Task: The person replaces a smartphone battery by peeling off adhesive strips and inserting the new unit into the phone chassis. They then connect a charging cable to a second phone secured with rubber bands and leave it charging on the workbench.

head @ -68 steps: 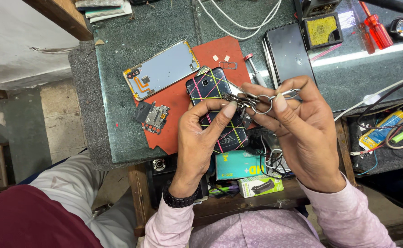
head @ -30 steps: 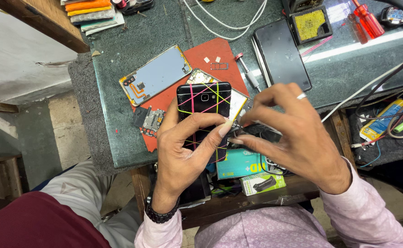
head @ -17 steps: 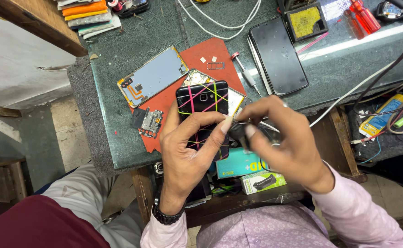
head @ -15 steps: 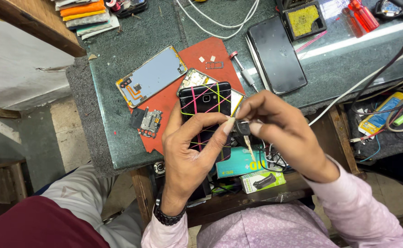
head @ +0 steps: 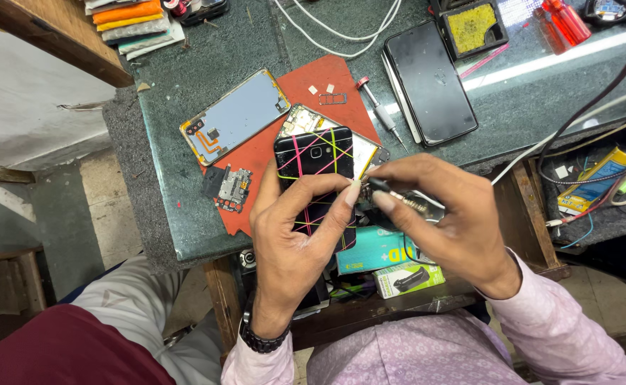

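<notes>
My left hand (head: 291,228) grips a black phone (head: 314,158) wrapped in crossed pink and yellow rubber bands, held just above the red mat (head: 306,107). My right hand (head: 448,214) pinches a thin dark-handled metal tool (head: 398,198) whose tip meets the phone's right edge near my left thumb. Under the phone lies an opened phone frame (head: 306,121) with its insides showing.
A blue phone back panel (head: 234,117), a small circuit board (head: 231,189) and a screwdriver (head: 380,110) lie on the green stone bench (head: 177,157). A dark tablet (head: 427,82), a yellow sponge tray (head: 470,27), red bottles, cables and coloured boxes (head: 380,249) surround them.
My hands drew closer together and the banded phone tilted more upright. My right hand shifted from an open spread over the phone to a tight pinch on the tool at its edge.
</notes>
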